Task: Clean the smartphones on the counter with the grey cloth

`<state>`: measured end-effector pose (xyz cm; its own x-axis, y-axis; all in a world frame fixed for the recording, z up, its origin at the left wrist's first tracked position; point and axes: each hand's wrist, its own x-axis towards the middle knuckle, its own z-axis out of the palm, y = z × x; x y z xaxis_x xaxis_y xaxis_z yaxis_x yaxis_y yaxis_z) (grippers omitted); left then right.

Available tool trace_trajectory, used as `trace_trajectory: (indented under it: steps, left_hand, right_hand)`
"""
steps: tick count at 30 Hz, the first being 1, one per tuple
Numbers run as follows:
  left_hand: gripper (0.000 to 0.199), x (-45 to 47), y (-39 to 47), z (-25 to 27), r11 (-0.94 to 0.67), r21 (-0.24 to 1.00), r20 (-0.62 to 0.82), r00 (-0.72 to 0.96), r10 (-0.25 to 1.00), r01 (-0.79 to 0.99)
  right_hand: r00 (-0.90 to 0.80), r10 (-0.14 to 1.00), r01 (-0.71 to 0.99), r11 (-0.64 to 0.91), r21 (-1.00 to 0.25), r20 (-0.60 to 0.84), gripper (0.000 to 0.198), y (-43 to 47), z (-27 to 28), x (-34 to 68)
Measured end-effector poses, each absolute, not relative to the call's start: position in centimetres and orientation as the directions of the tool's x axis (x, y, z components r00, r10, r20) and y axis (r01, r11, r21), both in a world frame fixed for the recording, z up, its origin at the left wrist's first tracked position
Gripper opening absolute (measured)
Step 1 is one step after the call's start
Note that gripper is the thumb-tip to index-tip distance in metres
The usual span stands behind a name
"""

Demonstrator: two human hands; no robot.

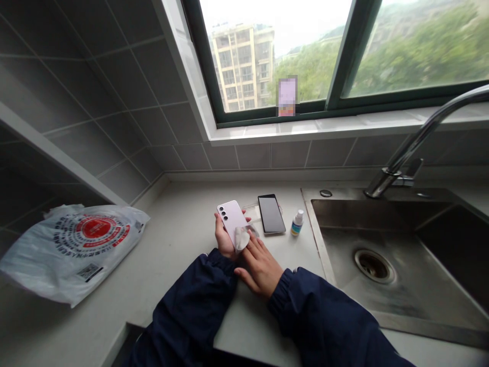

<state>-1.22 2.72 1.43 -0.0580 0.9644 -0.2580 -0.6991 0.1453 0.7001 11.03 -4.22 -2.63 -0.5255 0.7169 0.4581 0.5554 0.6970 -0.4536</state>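
Note:
My left hand (pixel 224 238) is wrapped round a pale pink smartphone (pixel 231 218), its back with three camera lenses facing up. Against the lower part of that phone my right hand (pixel 262 263) presses a crumpled white cloth or tissue (pixel 242 237) under its fingers. Just beyond my hands a second, dark-screened phone (pixel 272 214) lies face up on the counter. Beneath and beside it is something flat and clear (pixel 252 212), partly hidden. A small white bottle (pixel 297 223) with a blue and yellow label stands upright to the right of the dark phone.
A steel sink (pixel 320 244) with a chrome faucet (pixel 401 148) is on the right. At the left lies a white plastic bag (pixel 69 250) with red and black print. The pale counter (pixel 183 214) meets a tiled wall below a window (pixel 275 120).

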Motion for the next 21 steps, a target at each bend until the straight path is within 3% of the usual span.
trace_trajectory:
  steps: [9, 14, 21]
  left_hand:
    - [0.081, 0.2, 1.6, 0.5, 0.365, 0.647, -0.319, 0.197, 0.927, -0.669]
    - [0.065, 1.4, 0.7, -0.1, 0.45, 0.581, -0.219, 0.403, 0.889, -0.678]
    - [0.047, 2.2, 0.0, 0.1, 0.357, 0.638, -0.043, 0.431, 0.901, -0.682]
  right_hand:
    - [-0.46, 0.756, 0.585, 0.653, -0.481, 0.466, 0.082, -4.2, -3.3, 10.9]
    - [-0.328, 0.78, 0.636, 0.6, -0.486, 0.533, 0.085, -3.6, -3.0, 11.5]
    - [-0.245, 0.78, 0.653, 0.572, -0.496, 0.576, 0.082, -3.3, -2.4, 12.2]
